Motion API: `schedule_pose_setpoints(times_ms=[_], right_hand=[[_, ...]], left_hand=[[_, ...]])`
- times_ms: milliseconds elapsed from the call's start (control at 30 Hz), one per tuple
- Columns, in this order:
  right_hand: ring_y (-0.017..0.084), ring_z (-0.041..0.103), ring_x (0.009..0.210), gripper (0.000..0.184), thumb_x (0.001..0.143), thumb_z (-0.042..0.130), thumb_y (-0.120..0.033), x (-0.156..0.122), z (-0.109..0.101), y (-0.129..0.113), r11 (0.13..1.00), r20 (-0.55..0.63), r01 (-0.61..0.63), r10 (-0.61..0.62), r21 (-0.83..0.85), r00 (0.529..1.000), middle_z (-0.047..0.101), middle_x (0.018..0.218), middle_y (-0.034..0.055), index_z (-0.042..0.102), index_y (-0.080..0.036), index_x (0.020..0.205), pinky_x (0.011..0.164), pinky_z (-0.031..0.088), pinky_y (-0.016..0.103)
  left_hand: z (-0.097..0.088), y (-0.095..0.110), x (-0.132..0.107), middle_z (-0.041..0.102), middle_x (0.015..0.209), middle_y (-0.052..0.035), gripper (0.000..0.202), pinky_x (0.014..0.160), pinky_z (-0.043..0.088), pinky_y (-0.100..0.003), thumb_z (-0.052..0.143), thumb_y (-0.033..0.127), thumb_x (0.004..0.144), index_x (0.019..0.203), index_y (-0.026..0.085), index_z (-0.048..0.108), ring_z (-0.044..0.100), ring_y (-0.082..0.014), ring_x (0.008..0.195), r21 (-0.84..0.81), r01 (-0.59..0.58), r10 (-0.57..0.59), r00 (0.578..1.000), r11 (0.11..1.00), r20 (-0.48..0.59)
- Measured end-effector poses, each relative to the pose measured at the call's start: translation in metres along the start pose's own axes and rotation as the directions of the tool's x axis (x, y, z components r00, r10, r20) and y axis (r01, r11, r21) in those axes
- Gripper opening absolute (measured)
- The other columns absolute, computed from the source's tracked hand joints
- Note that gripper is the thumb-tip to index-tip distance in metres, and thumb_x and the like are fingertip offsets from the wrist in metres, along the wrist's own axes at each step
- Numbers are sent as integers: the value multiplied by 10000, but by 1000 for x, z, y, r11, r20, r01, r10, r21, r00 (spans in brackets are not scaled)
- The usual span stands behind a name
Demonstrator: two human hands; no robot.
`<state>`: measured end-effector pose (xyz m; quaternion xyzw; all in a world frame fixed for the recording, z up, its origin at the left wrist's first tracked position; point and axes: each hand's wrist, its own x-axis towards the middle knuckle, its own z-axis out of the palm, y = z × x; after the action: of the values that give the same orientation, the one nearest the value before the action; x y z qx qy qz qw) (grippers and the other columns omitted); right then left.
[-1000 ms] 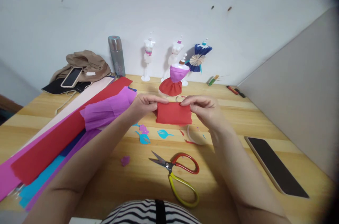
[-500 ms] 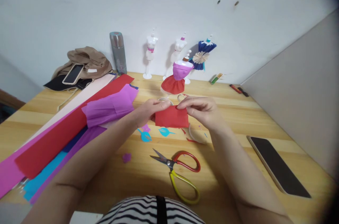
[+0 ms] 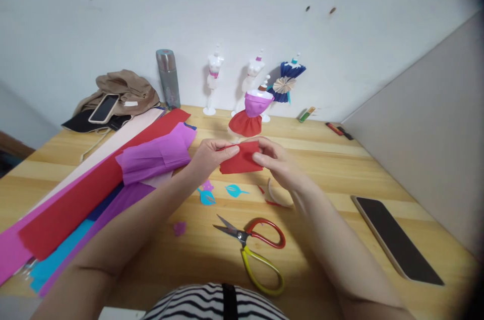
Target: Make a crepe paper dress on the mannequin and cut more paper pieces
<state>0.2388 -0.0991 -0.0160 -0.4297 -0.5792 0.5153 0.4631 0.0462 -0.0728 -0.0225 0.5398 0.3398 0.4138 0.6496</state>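
A folded piece of red crepe paper (image 3: 242,158) is held up over the table between my two hands. My left hand (image 3: 212,154) pinches its left side, thumb on the front face. On the right edge my right hand (image 3: 275,158) grips it with the thumb in front and fingers behind. Just beyond stands a small mannequin (image 3: 251,111) in a purple top and red skirt. Below the hands lie blue leaf-shaped cutouts (image 3: 235,190), purple cutouts (image 3: 179,229) and thin red and white scraps (image 3: 279,198). Scissors (image 3: 242,236) with red and yellow handles rest with blades parted nearer my body.
Crepe paper sheets (image 3: 91,184) in several colours cover the left side. Behind them are a brown cloth (image 3: 130,85), a phone (image 3: 104,108) and a thermos (image 3: 168,78). More mannequins (image 3: 214,75) stand by the wall. A larger phone (image 3: 395,239) lies at right.
The red paper has risen slightly and turned a little in my hands. My right thumb has shifted from the top edge to the front of the right side.
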Motion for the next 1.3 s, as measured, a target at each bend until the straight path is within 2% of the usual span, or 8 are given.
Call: schedule_pose_setpoints(times_ms=[133,300,500,667,767,867,1133,1300], right_hand=[[182,665,739,279,589,880,-357,3,6,2,996,-7,-59,60,73,998,721,774,12,749,-203,781,710,541,308],[137,616,626,194,610,840,-267,-2,7,-3,993,59,-120,119,17,991,704,713,-1,730,-183,746,632,498,275],[119,533,574,186,686,795,-326,-9,17,-6,995,129,-93,98,-44,987,616,655,-20,665,-195,703,559,425,255],[143,553,611,362,699,808,-533,-5,9,-11,995,48,-4,8,-95,999,616,677,-3,660,-208,756,569,443,275],[161,607,612,472,705,759,-670,-2,4,-7,995,2,-49,50,-86,999,666,691,27,677,-212,786,544,457,276],[151,613,554,556,730,688,-749,-3,6,-1,991,43,-117,120,-65,992,684,639,47,654,-197,675,521,459,267],[113,511,452,504,670,809,-640,-4,20,2,984,31,-153,157,-91,987,608,490,12,604,-199,536,492,421,258],[131,545,491,483,737,750,-635,-3,19,5,992,9,-106,107,-64,994,628,527,29,616,-199,580,512,427,272]], left_hand=[[-3,5,1,678,642,-15,289,642,454,-254,789,420,660,688,136,743,578,-128,621,59,-8,8,1000,998,4],[-12,21,2,526,512,9,446,517,321,-232,743,532,687,532,140,598,445,-90,510,203,40,-77,981,978,178],[-12,16,2,503,456,29,301,468,290,-225,796,377,646,515,150,647,424,-81,456,337,71,-159,957,939,242],[-8,8,2,726,675,-59,257,626,485,-262,812,373,670,707,123,764,637,-152,617,59,109,-114,988,992,104],[-9,6,3,753,745,-115,369,719,541,-320,839,431,657,783,93,762,699,-205,703,-177,156,-145,987,972,72],[-11,3,4,766,821,-150,393,739,557,-339,838,412,683,859,70,755,724,-237,771,-304,199,-188,980,932,65],[-9,-6,4,777,854,-138,312,763,565,-336,833,354,707,844,87,749,738,-254,859,-351,195,-209,978,916,-4],[-4,-5,1,776,837,-134,373,725,567,-339,855,405,660,831,92,749,740,-272,867,-328,154,-169,986,932,-17]])
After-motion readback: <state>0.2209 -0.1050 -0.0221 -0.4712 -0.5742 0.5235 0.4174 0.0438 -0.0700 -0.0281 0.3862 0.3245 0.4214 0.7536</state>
